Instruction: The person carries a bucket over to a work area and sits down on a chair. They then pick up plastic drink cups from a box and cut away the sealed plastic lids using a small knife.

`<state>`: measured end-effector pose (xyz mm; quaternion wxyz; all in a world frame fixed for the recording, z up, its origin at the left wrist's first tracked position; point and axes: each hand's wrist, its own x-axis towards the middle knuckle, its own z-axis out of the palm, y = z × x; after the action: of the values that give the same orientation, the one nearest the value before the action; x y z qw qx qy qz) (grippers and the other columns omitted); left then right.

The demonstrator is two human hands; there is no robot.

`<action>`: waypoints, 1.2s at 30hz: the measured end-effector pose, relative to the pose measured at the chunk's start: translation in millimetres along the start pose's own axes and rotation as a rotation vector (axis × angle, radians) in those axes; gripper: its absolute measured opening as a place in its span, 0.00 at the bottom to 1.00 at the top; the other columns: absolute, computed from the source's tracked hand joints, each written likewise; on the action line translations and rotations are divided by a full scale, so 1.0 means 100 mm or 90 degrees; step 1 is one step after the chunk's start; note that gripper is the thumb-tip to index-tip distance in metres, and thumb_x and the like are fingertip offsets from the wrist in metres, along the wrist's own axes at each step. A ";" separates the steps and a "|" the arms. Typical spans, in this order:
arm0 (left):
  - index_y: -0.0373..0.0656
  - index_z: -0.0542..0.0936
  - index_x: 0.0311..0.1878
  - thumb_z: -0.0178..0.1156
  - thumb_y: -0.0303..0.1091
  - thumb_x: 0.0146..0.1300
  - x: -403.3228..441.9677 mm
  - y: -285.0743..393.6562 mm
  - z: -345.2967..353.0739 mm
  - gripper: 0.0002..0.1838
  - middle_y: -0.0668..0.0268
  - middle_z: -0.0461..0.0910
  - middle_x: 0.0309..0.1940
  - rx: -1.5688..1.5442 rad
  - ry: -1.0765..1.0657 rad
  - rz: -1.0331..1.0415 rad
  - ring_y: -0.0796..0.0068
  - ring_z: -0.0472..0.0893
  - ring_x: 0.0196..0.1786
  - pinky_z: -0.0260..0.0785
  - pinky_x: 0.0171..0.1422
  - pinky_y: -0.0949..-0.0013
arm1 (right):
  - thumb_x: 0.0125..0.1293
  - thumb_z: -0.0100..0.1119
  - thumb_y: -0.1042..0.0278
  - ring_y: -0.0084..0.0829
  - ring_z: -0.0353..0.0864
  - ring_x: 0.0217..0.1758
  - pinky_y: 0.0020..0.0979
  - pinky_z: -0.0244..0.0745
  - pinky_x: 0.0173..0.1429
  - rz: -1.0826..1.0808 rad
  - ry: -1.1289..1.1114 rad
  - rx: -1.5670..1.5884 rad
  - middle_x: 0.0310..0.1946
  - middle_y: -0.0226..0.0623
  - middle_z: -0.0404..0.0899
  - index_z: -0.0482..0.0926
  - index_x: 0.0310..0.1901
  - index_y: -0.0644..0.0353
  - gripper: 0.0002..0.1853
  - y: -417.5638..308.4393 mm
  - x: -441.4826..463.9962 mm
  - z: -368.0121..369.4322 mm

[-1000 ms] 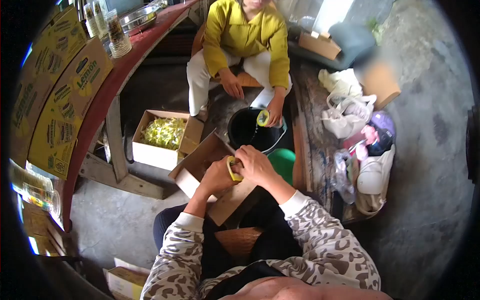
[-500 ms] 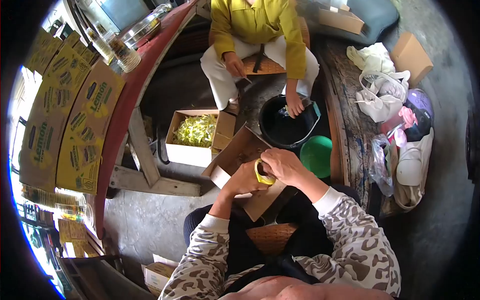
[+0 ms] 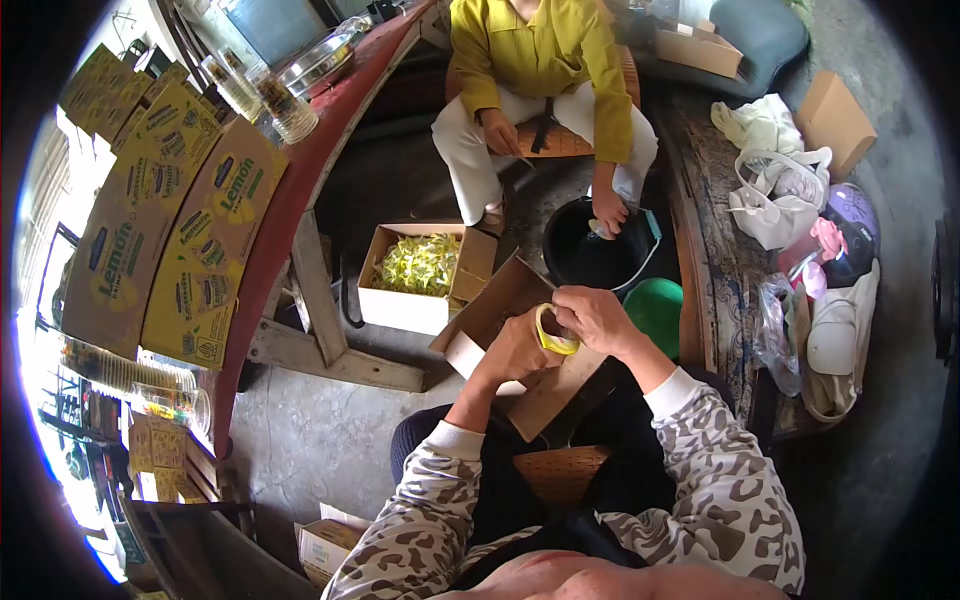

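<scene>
A round, yellow-rimmed thing (image 3: pixel 560 347), open like a cup, is held above an open brown cardboard box (image 3: pixel 478 308) near my knees. My left hand (image 3: pixel 515 350) is wrapped round its side. At its right edge, the fingers of my right hand (image 3: pixel 598 318) pinch together on the rim; their tips are partly hidden. Just beyond my hands stands a black bucket (image 3: pixel 549 258), with a green basin (image 3: pixel 655 312) beside it. A white-sided box (image 3: pixel 405 310) full of yellow-green strips (image 3: pixel 418 265) is to the left.
Opposite sits a person in a yellow top (image 3: pixel 535 50), one hand (image 3: pixel 608 212) over the bucket. Lemon drink cartons (image 3: pixel 215 240) line a red-edged table (image 3: pixel 262 235) at left. Bags and a white cap (image 3: pixel 832 335) lie on the wooden bench (image 3: pixel 715 290) at right.
The whole view has shifted slightly, so things appear farther right. Both my hands keep hold of the yellow-rimmed thing. The other person's hand over the bucket has turned a little.
</scene>
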<state>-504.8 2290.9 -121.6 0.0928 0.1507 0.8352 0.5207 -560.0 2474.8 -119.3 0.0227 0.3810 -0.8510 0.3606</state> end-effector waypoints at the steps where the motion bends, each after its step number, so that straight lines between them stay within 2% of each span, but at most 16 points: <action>1: 0.38 0.77 0.50 0.75 0.37 0.45 0.00 0.02 0.01 0.29 0.56 0.84 0.43 0.022 0.024 0.011 0.57 0.85 0.46 0.75 0.53 0.61 | 0.68 0.54 0.63 0.48 0.79 0.35 0.45 0.72 0.37 -0.001 0.018 0.004 0.29 0.41 0.75 0.71 0.33 0.58 0.09 0.01 0.01 0.01; 5: 0.38 0.76 0.51 0.74 0.37 0.45 0.00 0.06 0.07 0.29 0.53 0.84 0.42 0.018 0.079 0.015 0.50 0.84 0.47 0.75 0.52 0.60 | 0.67 0.54 0.64 0.48 0.79 0.35 0.45 0.72 0.37 0.025 0.035 0.019 0.29 0.41 0.75 0.71 0.32 0.58 0.09 -0.06 0.02 -0.05; 12: 0.38 0.76 0.49 0.73 0.37 0.47 0.06 0.10 0.20 0.26 0.53 0.83 0.40 0.034 0.172 0.033 0.49 0.84 0.46 0.75 0.51 0.58 | 0.69 0.51 0.61 0.50 0.80 0.36 0.46 0.74 0.38 0.084 0.046 0.012 0.29 0.42 0.77 0.74 0.35 0.58 0.10 -0.01 0.03 -0.05; 14: 0.39 0.76 0.48 0.73 0.36 0.47 -0.01 0.17 0.24 0.25 0.52 0.82 0.37 0.124 0.186 0.055 0.47 0.83 0.44 0.75 0.50 0.56 | 0.71 0.50 0.57 0.54 0.80 0.38 0.48 0.74 0.40 0.184 0.151 0.011 0.29 0.47 0.79 0.75 0.36 0.59 0.13 0.29 0.03 0.08; 15: 0.40 0.76 0.47 0.73 0.35 0.47 -0.05 0.22 0.25 0.23 0.52 0.81 0.33 0.220 0.206 0.080 0.45 0.82 0.42 0.75 0.48 0.55 | 0.72 0.48 0.55 0.58 0.79 0.39 0.51 0.74 0.42 0.215 0.310 0.054 0.30 0.52 0.79 0.76 0.34 0.60 0.16 0.61 0.05 0.06; 16: 0.40 0.76 0.45 0.72 0.34 0.49 -0.17 0.29 0.27 0.21 0.52 0.80 0.32 0.208 0.206 0.139 0.45 0.81 0.40 0.74 0.47 0.53 | 0.72 0.47 0.55 0.58 0.79 0.37 0.50 0.72 0.41 0.320 0.331 0.019 0.28 0.53 0.78 0.75 0.34 0.61 0.17 0.71 0.08 -0.20; 18: 0.41 0.76 0.46 0.75 0.35 0.47 -0.32 0.10 0.34 0.24 0.54 0.81 0.35 0.191 0.203 0.096 0.48 0.82 0.43 0.75 0.49 0.56 | 0.74 0.43 0.58 0.51 0.81 0.33 0.47 0.70 0.37 0.329 0.278 0.054 0.26 0.51 0.78 0.73 0.37 0.64 0.16 0.56 0.11 -0.70; 20: 0.41 0.76 0.48 0.79 0.34 0.43 -0.37 0.05 0.28 0.28 0.57 0.81 0.41 0.162 0.240 0.076 0.55 0.83 0.45 0.75 0.52 0.59 | 0.74 0.44 0.61 0.44 0.81 0.26 0.41 0.71 0.32 0.327 0.252 0.150 0.23 0.46 0.77 0.72 0.38 0.64 0.14 0.64 0.04 -0.68; 23: 0.37 0.73 0.54 0.78 0.35 0.46 -0.26 0.05 0.12 0.33 0.58 0.80 0.43 0.074 0.267 0.048 0.62 0.82 0.46 0.75 0.53 0.62 | 0.74 0.45 0.63 0.41 0.79 0.22 0.39 0.73 0.30 0.351 0.219 0.183 0.22 0.45 0.77 0.72 0.37 0.64 0.13 0.54 -0.03 -0.51; 24: 0.34 0.72 0.53 0.74 0.32 0.48 -0.21 0.17 0.06 0.30 0.51 0.78 0.47 0.036 0.246 0.028 0.53 0.81 0.50 0.73 0.56 0.60 | 0.72 0.48 0.64 0.45 0.79 0.24 0.42 0.72 0.33 0.355 0.199 0.193 0.23 0.48 0.76 0.72 0.35 0.66 0.13 0.33 0.00 -0.51; 25: 0.34 0.72 0.53 0.74 0.32 0.48 -0.20 0.15 0.07 0.30 0.51 0.78 0.47 0.034 0.243 0.029 0.53 0.81 0.50 0.73 0.56 0.60 | 0.73 0.50 0.66 0.30 0.75 0.22 0.32 0.69 0.31 0.222 0.208 0.110 0.21 0.40 0.72 0.72 0.33 0.65 0.12 0.44 -0.02 -0.36; 27: 0.34 0.72 0.54 0.74 0.32 0.48 -0.11 0.03 0.08 0.31 0.50 0.78 0.50 0.010 0.247 0.031 0.54 0.80 0.53 0.72 0.57 0.60 | 0.68 0.57 0.68 0.52 0.78 0.36 0.44 0.70 0.39 0.146 0.167 0.074 0.30 0.51 0.76 0.75 0.35 0.67 0.09 0.33 0.04 -0.28; 28: 0.35 0.72 0.53 0.73 0.31 0.49 -0.10 -0.11 0.14 0.29 0.50 0.79 0.48 0.072 0.278 0.060 0.55 0.81 0.51 0.73 0.56 0.61 | 0.67 0.58 0.69 0.52 0.79 0.37 0.44 0.71 0.40 0.145 0.153 0.086 0.31 0.51 0.77 0.77 0.36 0.67 0.08 0.32 0.05 -0.25; 31: 0.36 0.71 0.52 0.74 0.30 0.49 -0.06 0.08 0.13 0.28 0.52 0.81 0.45 0.030 0.255 0.005 0.56 0.83 0.48 0.75 0.54 0.61 | 0.67 0.56 0.72 0.52 0.80 0.38 0.44 0.73 0.43 0.119 0.159 0.108 0.34 0.49 0.78 0.80 0.41 0.64 0.06 0.25 0.08 -0.19; 33: 0.37 0.70 0.51 0.75 0.30 0.48 -0.06 0.03 0.16 0.29 0.54 0.82 0.41 0.051 0.269 0.026 0.57 0.85 0.45 0.76 0.51 0.62 | 0.67 0.53 0.75 0.51 0.81 0.39 0.44 0.75 0.45 0.118 0.185 0.158 0.35 0.47 0.79 0.81 0.44 0.61 0.08 0.20 0.08 -0.16; 36: 0.37 0.70 0.50 0.76 0.31 0.48 -0.05 0.03 0.20 0.29 0.54 0.83 0.40 0.046 0.261 0.020 0.58 0.85 0.44 0.77 0.50 0.63 | 0.66 0.50 0.76 0.50 0.81 0.40 0.45 0.75 0.45 0.115 0.126 0.130 0.36 0.46 0.79 0.81 0.42 0.60 0.09 0.23 0.03 -0.13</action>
<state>-493.3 2307.2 -128.3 -0.0927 0.0582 0.8524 0.5112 -580.0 2491.3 -122.4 0.0350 0.2657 -0.8346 0.4812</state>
